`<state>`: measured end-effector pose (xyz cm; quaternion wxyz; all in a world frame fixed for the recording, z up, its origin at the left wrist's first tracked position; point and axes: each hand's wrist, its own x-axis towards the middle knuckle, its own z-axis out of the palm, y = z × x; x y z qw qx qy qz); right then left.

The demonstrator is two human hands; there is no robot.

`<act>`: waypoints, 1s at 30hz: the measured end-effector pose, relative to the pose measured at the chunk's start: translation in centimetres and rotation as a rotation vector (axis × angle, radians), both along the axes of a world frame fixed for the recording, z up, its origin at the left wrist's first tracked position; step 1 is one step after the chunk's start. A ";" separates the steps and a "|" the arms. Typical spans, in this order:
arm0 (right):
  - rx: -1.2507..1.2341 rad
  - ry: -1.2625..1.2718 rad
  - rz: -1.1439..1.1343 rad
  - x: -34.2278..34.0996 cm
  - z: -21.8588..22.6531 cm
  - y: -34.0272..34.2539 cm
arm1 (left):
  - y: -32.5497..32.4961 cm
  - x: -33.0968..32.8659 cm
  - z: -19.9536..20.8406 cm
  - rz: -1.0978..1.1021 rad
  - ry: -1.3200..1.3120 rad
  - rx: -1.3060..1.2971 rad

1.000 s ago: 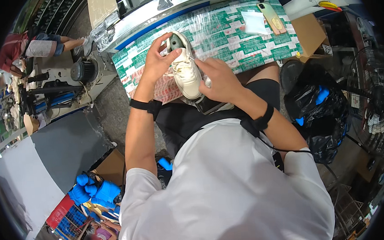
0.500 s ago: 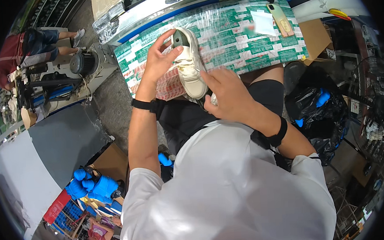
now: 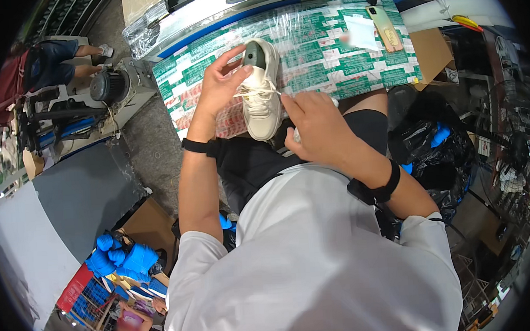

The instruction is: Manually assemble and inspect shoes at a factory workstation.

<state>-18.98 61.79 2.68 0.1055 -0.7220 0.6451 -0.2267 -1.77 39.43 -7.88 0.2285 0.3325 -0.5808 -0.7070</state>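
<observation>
A cream sneaker [image 3: 263,112] with a dark green insole stands at the near edge of a wrapped carton, its toe toward me. My left hand [image 3: 216,89] grips the collar on its left side, with the thumb by the tongue. Pale shoelaces [image 3: 259,93] cross the top of the shoe, and a strand sticks out on each side. My right hand [image 3: 318,124] is at the shoe's right side, fingers curled, with a lace running to the index fingertip. Something white [image 3: 297,135] shows beside the right thumb, mostly hidden by that hand.
The carton [image 3: 314,71] carries green and white tape; a phone [image 3: 384,29] and a white packet [image 3: 361,33] lie on its far right. Black bags [image 3: 437,161] stand at right, blue pieces [image 3: 131,258] at lower left. Another person [image 3: 58,60] is beside a machine at far left.
The lace strands now stand out to both sides of the shoe, where they lay closer before. My right fingers have drawn slightly right, away from the shoe. The view has shifted a little.
</observation>
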 end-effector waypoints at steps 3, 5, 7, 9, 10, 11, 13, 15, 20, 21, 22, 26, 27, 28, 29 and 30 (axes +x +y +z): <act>0.040 0.070 -0.033 -1.6 -2.7 0.3 | 0.0 0.5 -0.4 0.000 0.022 0.005; 0.049 0.043 -0.015 -0.5 -0.1 0.7 | 0.4 -0.1 -0.6 -0.004 -0.003 -0.148; 0.122 -0.029 -0.025 -0.4 0.6 1.0 | 1.3 -0.8 -0.8 0.016 -0.080 -0.304; 0.139 -0.019 -0.043 -1.4 -1.4 1.6 | 2.3 -1.4 0.7 0.016 -0.124 -0.420; 0.163 -0.019 -0.048 -1.4 -1.7 1.8 | 3.0 -1.4 1.2 0.027 -0.182 -0.530; 0.162 -0.019 -0.047 -1.4 -1.9 2.1 | 3.4 -1.7 1.1 0.049 -0.097 -0.403; 0.155 -0.004 -0.065 -0.8 -2.0 2.5 | 3.0 -0.8 1.9 -0.027 -0.131 -0.493; 0.117 -0.016 -0.058 -0.7 -1.9 2.1 | 2.4 0.5 3.3 -0.120 -0.161 -0.587; 0.003 -0.022 0.013 0.2 -0.6 1.2 | 3.1 3.3 4.4 -0.081 -0.207 -0.727; 0.016 -0.014 0.014 0.4 -0.4 1.1 | 3.5 3.1 4.1 -0.051 -0.134 -0.645; 0.030 -0.006 0.021 0.7 -0.1 1.0 | 3.8 3.1 3.4 -0.053 -0.138 -0.644; 0.196 0.047 0.086 0.6 -0.7 -2.1 | 5.6 2.7 2.3 0.091 -0.154 -0.723; 0.115 0.045 0.059 -1.2 -3.7 -3.2 | 5.6 2.0 2.9 0.083 -0.229 -0.783; 0.031 0.037 0.050 -1.9 -3.8 -4.4 | 5.7 2.4 2.5 0.091 -0.231 -0.781; 0.022 -0.015 0.059 -2.8 -3.3 -3.9 | 5.7 3.2 1.8 0.160 -0.176 -0.656; 0.024 -0.015 0.067 -2.8 -2.7 -2.8 | 5.4 3.8 1.3 0.227 -0.122 -0.530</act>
